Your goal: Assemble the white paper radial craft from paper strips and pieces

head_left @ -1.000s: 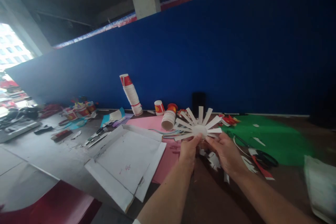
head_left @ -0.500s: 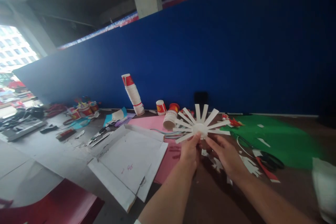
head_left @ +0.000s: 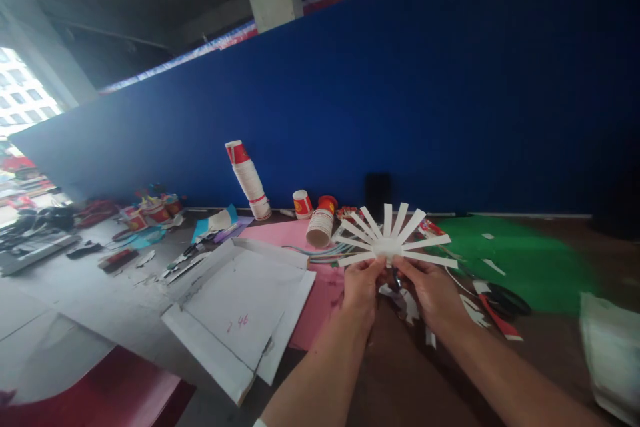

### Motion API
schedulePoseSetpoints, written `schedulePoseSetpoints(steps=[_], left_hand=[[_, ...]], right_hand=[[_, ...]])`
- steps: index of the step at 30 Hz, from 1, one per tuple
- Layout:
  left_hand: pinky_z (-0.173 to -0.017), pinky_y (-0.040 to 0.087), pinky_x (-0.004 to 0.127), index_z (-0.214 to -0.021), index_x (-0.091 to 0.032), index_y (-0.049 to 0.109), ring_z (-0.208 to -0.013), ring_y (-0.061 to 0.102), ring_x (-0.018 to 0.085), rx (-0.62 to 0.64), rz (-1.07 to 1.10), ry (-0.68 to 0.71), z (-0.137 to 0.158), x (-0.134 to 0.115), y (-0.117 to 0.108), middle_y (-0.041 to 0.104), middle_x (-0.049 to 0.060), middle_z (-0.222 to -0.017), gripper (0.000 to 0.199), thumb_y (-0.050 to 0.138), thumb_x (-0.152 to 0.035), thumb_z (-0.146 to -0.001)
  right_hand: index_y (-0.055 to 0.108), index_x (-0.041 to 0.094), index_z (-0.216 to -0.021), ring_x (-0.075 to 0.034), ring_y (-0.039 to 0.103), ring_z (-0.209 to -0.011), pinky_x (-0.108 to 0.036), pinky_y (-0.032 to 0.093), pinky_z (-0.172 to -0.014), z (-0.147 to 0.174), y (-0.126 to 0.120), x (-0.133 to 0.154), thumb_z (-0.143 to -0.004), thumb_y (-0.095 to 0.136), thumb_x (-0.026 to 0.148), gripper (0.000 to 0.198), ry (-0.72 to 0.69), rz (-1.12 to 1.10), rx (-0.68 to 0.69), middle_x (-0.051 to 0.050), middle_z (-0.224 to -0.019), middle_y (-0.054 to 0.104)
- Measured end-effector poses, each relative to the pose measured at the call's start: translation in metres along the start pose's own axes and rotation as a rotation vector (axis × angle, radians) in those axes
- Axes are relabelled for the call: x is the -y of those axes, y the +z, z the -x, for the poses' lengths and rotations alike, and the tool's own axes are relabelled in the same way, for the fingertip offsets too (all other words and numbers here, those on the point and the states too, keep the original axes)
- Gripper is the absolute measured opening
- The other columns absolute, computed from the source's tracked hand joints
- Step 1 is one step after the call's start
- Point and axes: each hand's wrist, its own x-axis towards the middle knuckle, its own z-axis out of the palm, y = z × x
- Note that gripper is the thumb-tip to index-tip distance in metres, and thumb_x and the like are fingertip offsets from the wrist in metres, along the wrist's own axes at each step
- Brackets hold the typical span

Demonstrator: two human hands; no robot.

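A white paper cup cut into strips (head_left: 388, 248) fans out like a flower above the brown table, its round base at the centre. My left hand (head_left: 364, 280) pinches the near edge of it, thumb at the base. On the other side my right hand (head_left: 423, 285) also grips that near edge, its thumb close to the left one. A small dark, shiny thing (head_left: 397, 278) shows between the hands, too small to name. Below them lie white paper scraps (head_left: 407, 303).
Scissors (head_left: 507, 300) rest on a green sheet (head_left: 530, 267) at right. Left of my hands lie a white cardboard box lid (head_left: 240, 307) and pink paper (head_left: 317, 320). Behind stand a leaning cup stack (head_left: 249, 180) and a red cup (head_left: 302, 205). A blue partition (head_left: 400, 93) closes the back.
My right hand has come in beside the left, and its fingers now close on the cut cup. The cut cup is tipped flatter. The view has shifted slightly.
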Motion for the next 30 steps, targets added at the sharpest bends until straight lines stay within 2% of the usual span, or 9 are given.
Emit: schedulePoseSetpoints(steps=[4,9,13,15,18,22,26,30], left_hand=[[-0.051,0.039,0.023,-0.065,-0.011,0.069,-0.047,0.051,0.008,-0.048,-0.063,0.006,-0.004,0.003,-0.002,0.060,0.000,-0.053,0.053,0.096,-0.048,-0.039],[-0.059,0.046,0.025,-0.073,-0.010,0.073,-0.055,0.056,0.011,0.051,0.021,-0.030,0.001,0.004,0.002,0.066,0.003,-0.063,0.051,0.097,-0.042,-0.043],[-0.062,0.047,0.024,-0.081,-0.011,0.074,-0.063,0.058,0.011,0.122,0.076,-0.015,0.006,0.005,0.004,0.071,0.005,-0.078,0.045,0.096,-0.036,-0.050],[-0.064,0.047,0.024,-0.082,-0.012,0.074,-0.066,0.059,0.011,0.100,0.108,-0.018,0.005,0.006,0.004,0.071,0.005,-0.083,0.044,0.095,-0.036,-0.052],[-0.065,0.046,0.024,-0.074,-0.012,0.071,-0.064,0.057,0.010,0.041,0.128,-0.019,0.003,0.005,0.002,0.069,0.002,-0.074,0.045,0.097,-0.038,-0.047],[-0.061,0.044,0.025,-0.064,-0.013,0.065,-0.058,0.054,0.010,0.037,0.135,-0.031,0.004,0.000,0.002,0.064,0.000,-0.062,0.049,0.098,-0.040,-0.040],[-0.059,0.042,0.024,-0.067,-0.012,0.067,-0.057,0.053,0.009,0.042,0.144,-0.051,0.005,-0.003,0.003,0.064,0.000,-0.063,0.049,0.098,-0.039,-0.041],[-0.059,0.042,0.022,-0.080,-0.013,0.071,-0.061,0.055,0.009,0.075,0.161,-0.041,0.007,-0.004,0.005,0.069,0.002,-0.076,0.047,0.097,-0.034,-0.046]], right_hand=[[0.076,0.021,-0.072,-0.016,0.062,-0.050,-0.027,0.051,-0.046,0.001,0.000,0.001,-0.059,0.090,0.045,0.031,0.043,0.002,-0.001,-0.001,-0.058,0.069],[0.076,0.019,-0.077,-0.018,0.066,-0.056,-0.029,0.053,-0.051,0.000,0.001,0.005,-0.061,0.088,0.048,0.035,0.086,-0.041,0.016,-0.005,-0.070,0.075],[0.073,0.018,-0.069,-0.014,0.059,-0.049,-0.026,0.048,-0.046,0.000,0.002,0.007,-0.055,0.092,0.041,0.033,0.114,-0.064,-0.004,-0.001,-0.059,0.069],[0.073,0.018,-0.068,-0.014,0.059,-0.049,-0.026,0.048,-0.047,0.001,0.002,0.007,-0.054,0.093,0.038,0.032,0.128,-0.072,0.005,-0.001,-0.058,0.069],[0.074,0.019,-0.073,-0.016,0.063,-0.057,-0.028,0.051,-0.052,0.002,0.004,0.006,-0.054,0.093,0.038,0.033,0.143,-0.080,0.016,-0.003,-0.068,0.073],[0.073,0.018,-0.071,-0.014,0.062,-0.055,-0.024,0.049,-0.048,0.004,0.006,0.005,-0.055,0.093,0.041,0.035,0.169,-0.083,0.009,-0.002,-0.065,0.072],[0.073,0.018,-0.073,-0.015,0.066,-0.060,-0.025,0.053,-0.055,0.004,0.006,0.007,-0.054,0.093,0.042,0.037,0.182,-0.097,0.070,-0.004,-0.068,0.073],[0.075,0.019,-0.077,-0.015,0.067,-0.060,-0.026,0.054,-0.056,0.004,0.005,0.010,-0.055,0.093,0.041,0.036,0.159,-0.095,0.103,-0.003,-0.071,0.075]])
